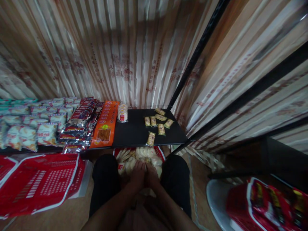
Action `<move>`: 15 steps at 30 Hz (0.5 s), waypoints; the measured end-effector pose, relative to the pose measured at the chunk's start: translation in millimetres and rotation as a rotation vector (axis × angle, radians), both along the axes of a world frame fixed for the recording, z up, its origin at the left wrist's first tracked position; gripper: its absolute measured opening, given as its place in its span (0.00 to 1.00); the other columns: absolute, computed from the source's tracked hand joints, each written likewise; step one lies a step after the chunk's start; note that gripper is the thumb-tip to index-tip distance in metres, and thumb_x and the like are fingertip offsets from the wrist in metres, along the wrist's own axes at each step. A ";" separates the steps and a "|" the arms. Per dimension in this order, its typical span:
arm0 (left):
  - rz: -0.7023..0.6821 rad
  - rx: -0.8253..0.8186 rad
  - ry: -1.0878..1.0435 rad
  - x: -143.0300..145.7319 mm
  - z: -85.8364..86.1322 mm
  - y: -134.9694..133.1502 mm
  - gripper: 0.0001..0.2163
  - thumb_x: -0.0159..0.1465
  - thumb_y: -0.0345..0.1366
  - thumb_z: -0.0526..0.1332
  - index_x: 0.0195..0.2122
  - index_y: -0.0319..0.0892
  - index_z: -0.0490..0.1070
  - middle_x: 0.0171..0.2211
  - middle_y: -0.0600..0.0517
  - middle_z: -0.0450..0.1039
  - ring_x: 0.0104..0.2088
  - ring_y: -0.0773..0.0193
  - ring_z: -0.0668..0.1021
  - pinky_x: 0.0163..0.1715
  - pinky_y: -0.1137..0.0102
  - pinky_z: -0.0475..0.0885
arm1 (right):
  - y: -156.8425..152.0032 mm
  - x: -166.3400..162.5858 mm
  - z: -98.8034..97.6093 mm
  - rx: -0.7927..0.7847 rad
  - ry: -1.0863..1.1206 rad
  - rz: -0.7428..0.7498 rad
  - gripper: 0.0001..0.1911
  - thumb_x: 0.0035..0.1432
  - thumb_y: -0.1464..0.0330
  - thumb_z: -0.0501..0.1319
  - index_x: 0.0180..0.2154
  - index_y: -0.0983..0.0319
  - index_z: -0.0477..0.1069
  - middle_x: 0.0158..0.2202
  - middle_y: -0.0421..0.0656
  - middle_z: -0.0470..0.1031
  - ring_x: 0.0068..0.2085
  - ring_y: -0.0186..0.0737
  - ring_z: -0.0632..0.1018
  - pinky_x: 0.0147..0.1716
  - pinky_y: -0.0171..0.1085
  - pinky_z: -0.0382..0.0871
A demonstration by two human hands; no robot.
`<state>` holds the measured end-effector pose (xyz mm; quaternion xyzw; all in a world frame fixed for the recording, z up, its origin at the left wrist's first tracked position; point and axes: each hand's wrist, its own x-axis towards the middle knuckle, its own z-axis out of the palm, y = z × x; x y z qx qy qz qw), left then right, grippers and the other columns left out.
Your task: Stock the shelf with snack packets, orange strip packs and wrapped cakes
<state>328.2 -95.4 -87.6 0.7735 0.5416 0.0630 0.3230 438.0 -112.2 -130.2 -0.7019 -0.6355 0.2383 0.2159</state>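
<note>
My left hand [136, 175] and my right hand [151, 175] reach down side by side between my knees into a red basket [160, 153] full of pale snack packets [141, 154]. Both hands curl into the pile, fingers buried among the packets, so what they grip is hidden. Just beyond the basket lies a black shelf board [134, 131]. Several small yellow snack packets [157, 123] are scattered on its right half. A stack of round white crackers with a red label [122, 113] stands at its back left.
Orange snack bags [106, 124], dark red foil bags [79, 123] and white chip bags [31, 123] fill the shelf's left part. An empty red basket [40, 183] lies on the floor at left. A red bag [267, 205] and white stool sit lower right. Black shelf posts rise at right before a striped curtain.
</note>
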 end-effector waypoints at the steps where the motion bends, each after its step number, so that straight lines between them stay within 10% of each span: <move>1: 0.011 0.000 -0.017 -1.2 1.8 0.2 0.22 0.61 0.25 0.44 0.56 0.34 0.61 0.61 0.39 0.58 0.63 0.55 0.57 0.62 0.57 0.52 | 0.5 2.1 1.5 -0.012 0.020 0.012 0.23 0.51 0.73 0.53 0.51 0.66 0.69 0.51 0.53 0.72 0.53 0.46 0.72 0.55 0.43 0.61; 10: 0.031 -0.009 -0.093 -12.1 23.7 6.1 0.21 0.60 0.26 0.46 0.53 0.30 0.65 0.55 0.37 0.66 0.57 0.54 0.66 0.60 0.63 0.56 | -1.1 2.8 9.5 -0.012 0.048 0.069 0.26 0.49 0.72 0.57 0.53 0.63 0.67 0.54 0.50 0.70 0.54 0.45 0.71 0.54 0.43 0.65; 15: 0.025 -0.012 -0.082 -15.1 23.2 6.6 0.21 0.60 0.28 0.48 0.54 0.30 0.64 0.53 0.38 0.67 0.56 0.55 0.66 0.59 0.64 0.58 | -0.8 3.0 14.9 -0.045 -0.062 0.008 0.16 0.51 0.76 0.53 0.41 0.65 0.73 0.39 0.48 0.78 0.41 0.41 0.78 0.44 0.37 0.70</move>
